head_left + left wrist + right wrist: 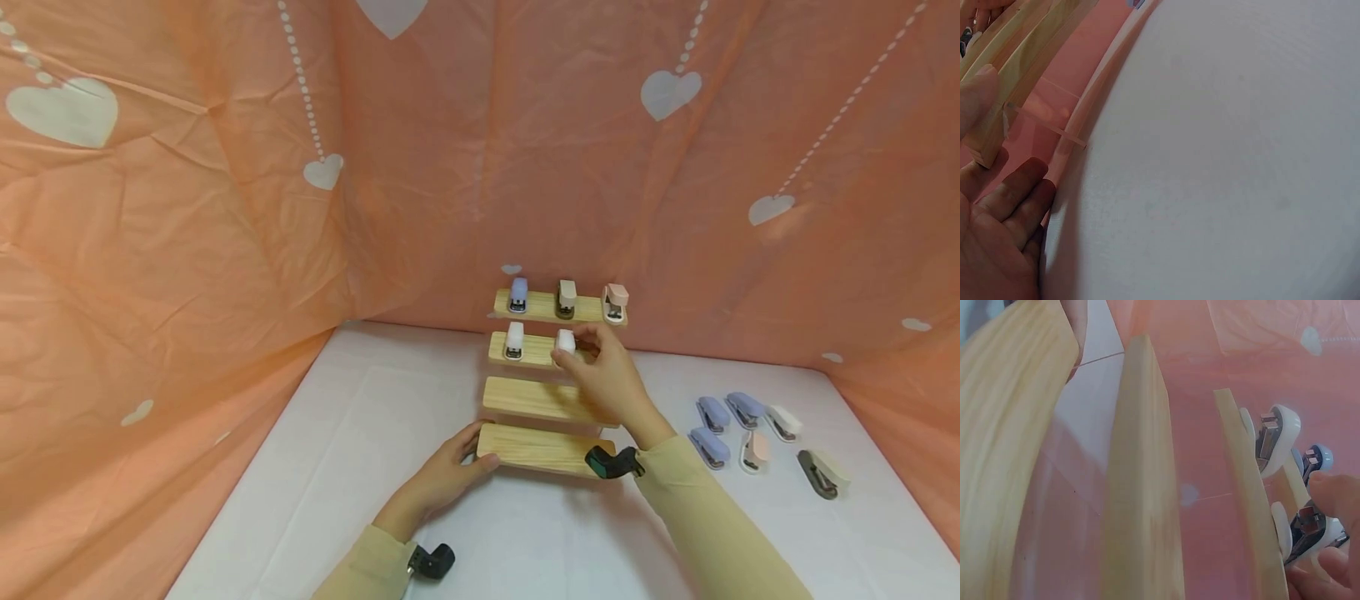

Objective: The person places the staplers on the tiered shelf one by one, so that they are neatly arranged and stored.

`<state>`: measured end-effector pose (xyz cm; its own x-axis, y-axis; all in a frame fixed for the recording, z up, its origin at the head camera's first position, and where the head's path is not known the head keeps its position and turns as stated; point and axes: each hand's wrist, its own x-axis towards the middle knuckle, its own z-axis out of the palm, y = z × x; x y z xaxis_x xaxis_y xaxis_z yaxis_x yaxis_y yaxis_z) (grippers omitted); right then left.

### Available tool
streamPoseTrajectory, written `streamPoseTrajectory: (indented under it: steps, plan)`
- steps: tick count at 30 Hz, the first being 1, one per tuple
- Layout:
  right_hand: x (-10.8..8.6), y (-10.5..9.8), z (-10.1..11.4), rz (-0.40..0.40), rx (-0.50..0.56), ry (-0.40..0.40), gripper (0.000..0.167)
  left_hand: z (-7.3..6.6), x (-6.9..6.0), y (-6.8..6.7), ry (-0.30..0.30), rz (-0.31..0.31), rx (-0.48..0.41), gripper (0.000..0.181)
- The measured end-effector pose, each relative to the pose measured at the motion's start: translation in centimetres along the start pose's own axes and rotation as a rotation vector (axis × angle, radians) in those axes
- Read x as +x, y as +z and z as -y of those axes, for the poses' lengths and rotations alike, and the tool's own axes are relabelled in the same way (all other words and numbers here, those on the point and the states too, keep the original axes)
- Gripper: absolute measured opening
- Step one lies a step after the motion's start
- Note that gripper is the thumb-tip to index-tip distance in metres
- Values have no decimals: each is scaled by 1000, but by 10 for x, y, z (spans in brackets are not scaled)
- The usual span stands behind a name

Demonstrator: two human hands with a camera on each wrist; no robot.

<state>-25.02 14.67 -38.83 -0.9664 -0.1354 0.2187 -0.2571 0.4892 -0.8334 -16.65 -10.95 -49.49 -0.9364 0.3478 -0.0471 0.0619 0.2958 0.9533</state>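
Item: my left hand (446,469), thumb above and fingers below the lowest shelf (543,447) at its end, pinching; a careless tug could shift the rack (534,397) and upset its load. Item: said rack, four tiers, flat planks, pale straight-grained wood. Item: standing white stapler (514,338), second tier from top; a sideways brush could tip it; glossy, round-capped. Item: second white stapler (566,339), mid-tier beside it, pinched by my right hand (609,377); released off-balance, it could fall; smooth shell, metal innards. Item: six loose staplers (709,447), rounded, on the white table (322,433).
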Motion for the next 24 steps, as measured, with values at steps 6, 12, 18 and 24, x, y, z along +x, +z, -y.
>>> streamPoseTrajectory:
  steps: [6, 12, 18, 24]
  plan:
    - [2, -1, 0, 5, 3, 10, 60, -6, -2, -2, 3, 9, -8, 67]
    - [-2, -4, 0, 16, -32, -9, 64, -17, -7, -4, 19, 16, -13, 67]
    - [-13, -12, -5, 14, -35, -52, 57, 9, 4, 0, 10, 6, 10, 68]
    - [-30, -26, -18, -11, -66, -63, 59, 16, 7, -2, 2, 10, -3, 68]
